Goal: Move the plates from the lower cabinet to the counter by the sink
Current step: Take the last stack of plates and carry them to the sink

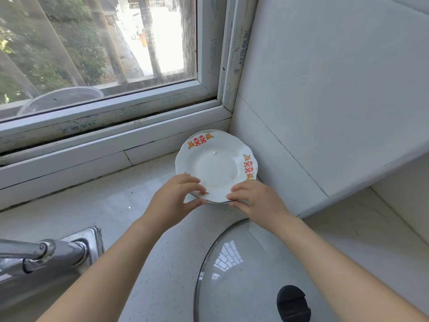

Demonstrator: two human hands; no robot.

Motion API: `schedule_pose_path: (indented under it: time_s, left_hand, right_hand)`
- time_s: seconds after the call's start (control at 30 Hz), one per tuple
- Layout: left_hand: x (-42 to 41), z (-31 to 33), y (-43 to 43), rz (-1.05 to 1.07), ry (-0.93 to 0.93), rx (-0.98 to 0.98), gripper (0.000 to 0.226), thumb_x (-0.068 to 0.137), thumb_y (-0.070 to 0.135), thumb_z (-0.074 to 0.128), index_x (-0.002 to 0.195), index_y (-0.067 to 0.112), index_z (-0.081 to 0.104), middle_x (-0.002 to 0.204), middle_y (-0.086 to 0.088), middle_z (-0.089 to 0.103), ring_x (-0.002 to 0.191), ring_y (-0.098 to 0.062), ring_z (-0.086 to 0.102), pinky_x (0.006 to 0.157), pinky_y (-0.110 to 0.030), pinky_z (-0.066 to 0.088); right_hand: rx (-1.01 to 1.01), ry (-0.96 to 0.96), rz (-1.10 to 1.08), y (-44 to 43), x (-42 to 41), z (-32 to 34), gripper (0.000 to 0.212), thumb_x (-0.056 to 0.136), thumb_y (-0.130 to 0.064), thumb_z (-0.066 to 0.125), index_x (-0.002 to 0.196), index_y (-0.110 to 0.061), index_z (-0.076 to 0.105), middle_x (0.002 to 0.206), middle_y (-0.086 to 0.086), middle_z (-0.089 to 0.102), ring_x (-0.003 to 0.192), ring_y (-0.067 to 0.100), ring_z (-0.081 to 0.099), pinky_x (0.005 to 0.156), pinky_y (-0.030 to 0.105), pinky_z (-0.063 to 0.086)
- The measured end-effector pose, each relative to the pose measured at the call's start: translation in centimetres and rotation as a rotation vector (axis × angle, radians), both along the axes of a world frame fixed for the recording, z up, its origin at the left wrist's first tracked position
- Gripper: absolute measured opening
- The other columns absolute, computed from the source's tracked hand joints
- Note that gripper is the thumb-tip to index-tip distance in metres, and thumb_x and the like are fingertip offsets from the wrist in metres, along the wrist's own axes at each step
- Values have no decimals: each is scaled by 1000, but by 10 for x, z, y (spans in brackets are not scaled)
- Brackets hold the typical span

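**Setting down the stack.** Your left hand (178, 194) pinches the near rim of the plates (217, 163), with the fingers curled over the top and the thumb tucked under the edge. Your right hand (253, 198) closes on the same rim just beside it, fingers bent over the top and thumb hidden. Each grip is nearly shut, with only the rim between the digits.

The plates are white with red-and-orange marks. They sit as a small stack in the far corner of the counter (130, 219), close to the window sill (116, 145) and the tiled wall (325, 89). Whether the near edge is fully down cannot be told.

To finish the step well, lower the near edge flat before you loosen either grip. Slide the thumbs out sideways so the top plate is not dragged off those beneath, and release both sides together.

Both forearms reach forward and converge on the rim, wrists roughly level and palms down. The right forearm passes over a glass lid (239, 270) lying on the counter just this side of the stack. The faucet (41, 254) stands well to the left. Draw back high enough to miss both.
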State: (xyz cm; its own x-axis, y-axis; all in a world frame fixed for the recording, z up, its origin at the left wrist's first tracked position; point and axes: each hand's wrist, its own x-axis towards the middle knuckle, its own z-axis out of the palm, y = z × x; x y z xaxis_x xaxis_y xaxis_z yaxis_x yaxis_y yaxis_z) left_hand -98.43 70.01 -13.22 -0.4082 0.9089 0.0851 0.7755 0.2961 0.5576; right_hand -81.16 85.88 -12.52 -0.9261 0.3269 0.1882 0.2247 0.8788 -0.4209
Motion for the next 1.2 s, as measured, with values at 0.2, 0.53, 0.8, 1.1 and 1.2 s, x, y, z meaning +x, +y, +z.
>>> schedule_pose_path:
  time_s: [0.2,0.53,0.8,1.1,1.2]
  left_hand:
    - [-8,-17,6,-9,67,4,25,78,34,70,102,28,69,112,10,65,117,-15,53,88,-39,53]
    - [-8,-13,7,5,75,-21,25,78,34,72,103,31,69,113,12,63,116,-12,52,84,-32,52]
    - [14,23,-22,9,79,-10,30,85,33,64,115,30,64,125,11,59,118,-14,53,87,-32,49]
    - [76,65,-78,-77,32,34,38,88,38,56,125,33,54,132,14,52,118,-12,50,88,-30,46]
    - [100,77,-91,-136,1,43,41,88,41,54,129,36,49,131,13,54,117,-12,52,88,-30,46]
  right_hand:
    - [8,0,-11,9,-10,-14,16,65,-13,82,78,-14,75,84,0,70,77,21,65,68,24,52]
    - [-7,-19,-36,8,-10,-15,14,69,-15,77,83,-13,74,90,2,71,85,24,65,74,28,53]
    - [-121,-62,-200,-30,15,28,39,86,-34,63,121,-17,61,131,0,56,121,13,49,98,14,29]
    - [-218,-29,-399,-122,81,68,40,91,-37,55,125,-18,56,132,-3,53,122,11,46,99,21,34]
    - [-244,-26,-448,-153,112,76,37,90,-38,57,122,-20,59,128,-5,55,113,9,51,96,21,37]
